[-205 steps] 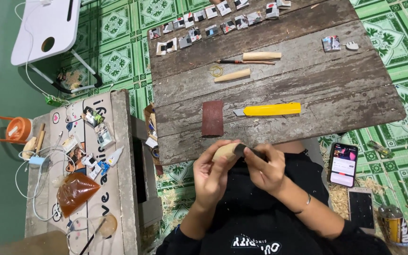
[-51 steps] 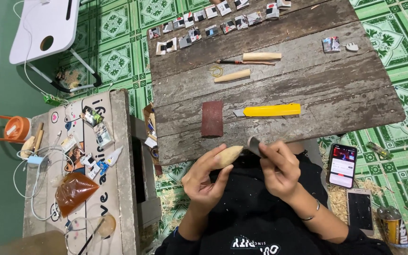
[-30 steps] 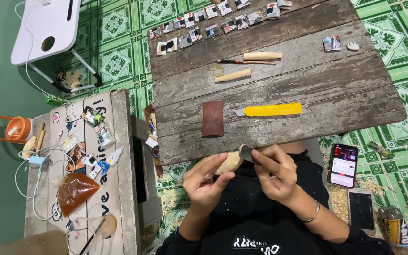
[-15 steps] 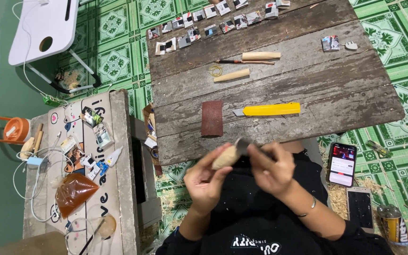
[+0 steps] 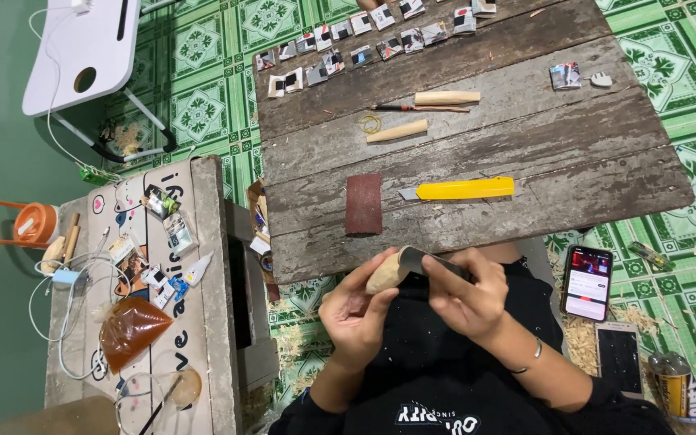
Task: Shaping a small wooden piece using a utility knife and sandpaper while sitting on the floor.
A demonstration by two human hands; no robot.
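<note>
Since half a second ago the blade (image 5: 416,259) has been drawn back onto the tip of the wood piece (image 5: 386,271), so another shaving cut appears to be in hand. The wood piece is gripped in the closed fingers of the left hand (image 5: 358,310), just off the near edge of the plank table (image 5: 525,129); the blade is pinched by the right hand (image 5: 467,294). Near that edge lie sandpaper (image 5: 363,204) and a yellow cutter (image 5: 457,190), untouched; nothing is in the way.
</note>
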